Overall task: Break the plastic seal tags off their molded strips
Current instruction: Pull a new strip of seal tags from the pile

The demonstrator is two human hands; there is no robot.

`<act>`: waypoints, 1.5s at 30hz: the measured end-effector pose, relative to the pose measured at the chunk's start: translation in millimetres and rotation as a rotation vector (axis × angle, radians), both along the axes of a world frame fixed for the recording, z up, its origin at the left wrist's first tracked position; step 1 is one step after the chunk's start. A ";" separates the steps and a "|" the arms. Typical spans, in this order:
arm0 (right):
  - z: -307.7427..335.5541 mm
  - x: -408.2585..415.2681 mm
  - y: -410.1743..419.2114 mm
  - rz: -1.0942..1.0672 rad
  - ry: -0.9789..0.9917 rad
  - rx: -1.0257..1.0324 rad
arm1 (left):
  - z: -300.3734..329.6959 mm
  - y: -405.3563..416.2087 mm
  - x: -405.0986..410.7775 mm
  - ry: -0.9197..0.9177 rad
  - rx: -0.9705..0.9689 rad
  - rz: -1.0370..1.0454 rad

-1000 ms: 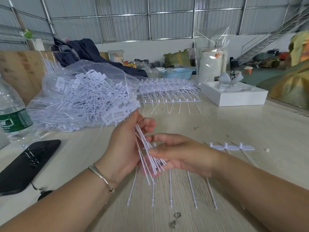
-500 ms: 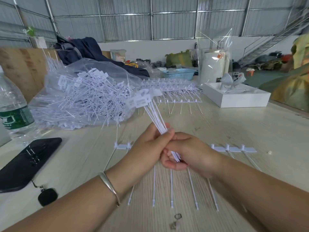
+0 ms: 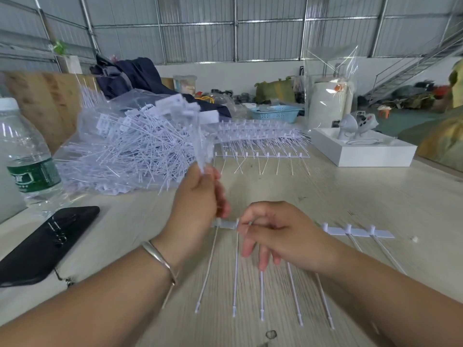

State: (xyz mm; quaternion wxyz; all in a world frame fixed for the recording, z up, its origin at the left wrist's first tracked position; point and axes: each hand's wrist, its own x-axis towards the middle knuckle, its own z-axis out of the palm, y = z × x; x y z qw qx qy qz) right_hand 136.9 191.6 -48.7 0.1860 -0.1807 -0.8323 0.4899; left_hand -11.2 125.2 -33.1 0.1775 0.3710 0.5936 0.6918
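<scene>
Mid-snap here: left hand (image 3: 198, 209) gripped a bundle of freed tags (image 3: 193, 116) upright while right hand (image 3: 273, 231) pinched the next tag on the strip (image 3: 225, 224) lying on the table (image 3: 375, 196) (probably needed a twist), loose tags filling the plastic bag (image 3: 125, 146) behind.

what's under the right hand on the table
A molded strip of white seal tags lies under the right hand, its thin tails fanning toward the camera. The hand covers the strip's middle, so the tag heads there cannot be seen.
</scene>
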 end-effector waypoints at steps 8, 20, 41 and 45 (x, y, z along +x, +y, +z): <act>5.8 4.5 4.3 -0.041 -0.036 0.025 | 51.7 29.8 -114.8 0.419 -0.517 0.458; 5.0 6.0 7.0 0.001 -0.084 0.038 | 67.4 79.3 -152.8 1.376 -1.009 0.655; -9.5 1.9 32.4 -0.097 0.008 0.126 | 57.8 120.7 -180.9 1.525 -1.225 0.680; -4.9 1.5 35.1 -0.138 0.006 0.199 | 58.8 109.9 -178.6 1.563 -1.146 0.646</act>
